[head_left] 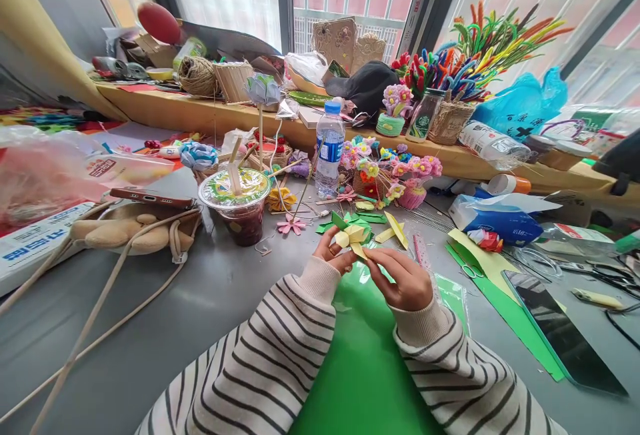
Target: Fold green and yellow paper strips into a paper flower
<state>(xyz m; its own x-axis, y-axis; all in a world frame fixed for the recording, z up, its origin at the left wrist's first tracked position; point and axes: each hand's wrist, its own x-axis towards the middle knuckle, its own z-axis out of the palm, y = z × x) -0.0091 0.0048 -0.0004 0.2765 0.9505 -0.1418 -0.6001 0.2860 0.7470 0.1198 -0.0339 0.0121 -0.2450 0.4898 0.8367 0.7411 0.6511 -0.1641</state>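
Between my hands is a folded yellow paper flower (353, 235) with several pointed petals. My left hand (334, 253) is closed on its left side, the fingers partly behind it. My right hand (404, 277) pinches the flower's lower right petal between thumb and fingertips. Just behind, folded yellow paper strips (398, 231) and green paper pieces (370, 217) lie on the grey table. A shiny green surface (373, 355) lies below my forearms.
A lidded drink cup (243, 221) and a water bottle (329, 148) stand beyond my hands. At right are a phone (560, 328), small scissors (471, 271) and green paper (520, 318). A bag with a phone on it (135, 231) sits left. Craft supplies crowd the window ledge (453, 167).
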